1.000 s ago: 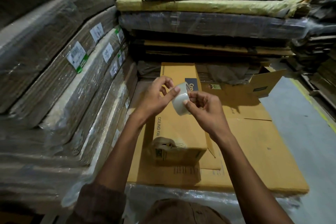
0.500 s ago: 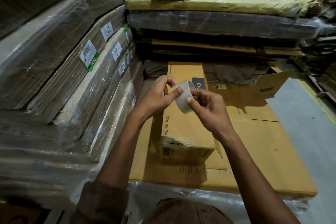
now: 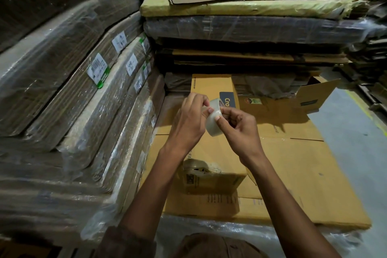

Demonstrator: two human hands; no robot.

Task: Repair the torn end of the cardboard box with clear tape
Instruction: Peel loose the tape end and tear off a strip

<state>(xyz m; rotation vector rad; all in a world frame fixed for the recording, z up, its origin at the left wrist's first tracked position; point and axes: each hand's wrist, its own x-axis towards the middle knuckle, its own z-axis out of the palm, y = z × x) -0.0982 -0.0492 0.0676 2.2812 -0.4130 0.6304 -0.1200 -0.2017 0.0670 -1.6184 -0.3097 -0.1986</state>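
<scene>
Flattened cartons [image 3: 314,174] amid wrapped cardboard stacks [image 3: 73,100]

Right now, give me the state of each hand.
Left hand: closed on the tape roll.
Right hand: closed on the same tape roll, thumb pressed on its outer face.

1 head cam, down-fwd, close-up.
</scene>
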